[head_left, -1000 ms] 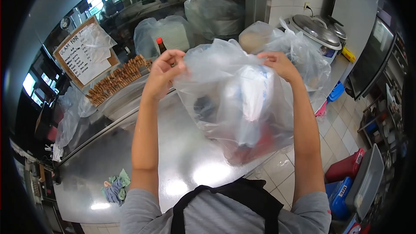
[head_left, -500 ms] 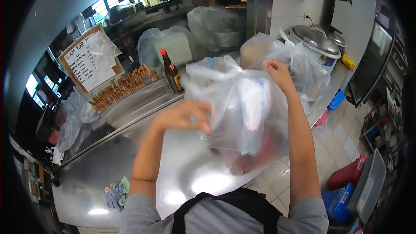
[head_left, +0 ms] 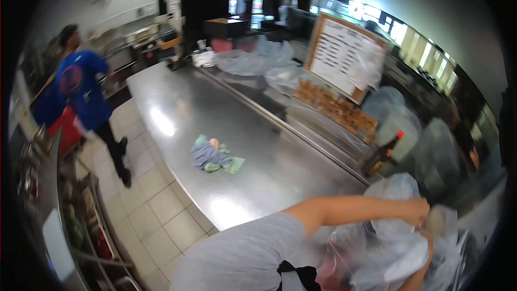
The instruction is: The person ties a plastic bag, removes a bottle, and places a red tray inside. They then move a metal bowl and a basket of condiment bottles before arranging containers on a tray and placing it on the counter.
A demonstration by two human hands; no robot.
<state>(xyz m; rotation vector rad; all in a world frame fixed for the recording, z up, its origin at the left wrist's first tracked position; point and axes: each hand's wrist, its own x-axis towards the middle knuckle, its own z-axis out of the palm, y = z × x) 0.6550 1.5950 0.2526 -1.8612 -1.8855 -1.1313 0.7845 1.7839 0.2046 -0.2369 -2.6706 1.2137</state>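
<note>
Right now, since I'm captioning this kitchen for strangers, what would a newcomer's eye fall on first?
Probably the shiny steel counter running diagonally through the middle, with a crumpled bundle of cloths on it. Next might come the person in blue at upper left, then the see-through plastic bag at lower right, with the left hand at its top.

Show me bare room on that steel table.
Bare steel table: between the cloths and the long rail, and beyond the cloths to the far end. Crowded: the near right, around the plastic bag and left hand, with the bottle past the rail.
</note>
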